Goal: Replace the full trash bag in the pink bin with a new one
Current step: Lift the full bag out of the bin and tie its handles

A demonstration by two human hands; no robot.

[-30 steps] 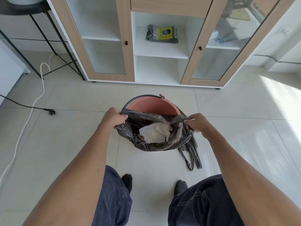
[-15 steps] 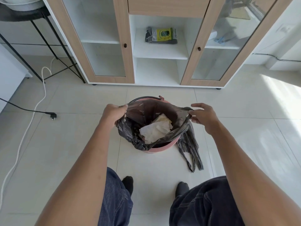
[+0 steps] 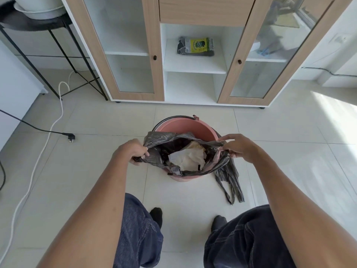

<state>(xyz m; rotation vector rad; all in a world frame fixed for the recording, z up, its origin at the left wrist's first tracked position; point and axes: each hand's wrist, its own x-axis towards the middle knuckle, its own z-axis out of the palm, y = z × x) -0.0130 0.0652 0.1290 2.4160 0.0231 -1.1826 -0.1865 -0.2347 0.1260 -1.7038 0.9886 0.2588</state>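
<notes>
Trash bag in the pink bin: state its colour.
Black, with a slight grey sheen on the creases. The trash bag shows best in the head view.

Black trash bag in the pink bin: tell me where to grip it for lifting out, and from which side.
Take the black trash bag by its slack rim at two opposite sides, from above, as the left hand and right hand do. The rim bunches easily; the wall of the pink bin likely blocks any lower grip.

The floor (shiny pale tiles) holds the pink bin, a white cord, a black plug and my feet.
</notes>
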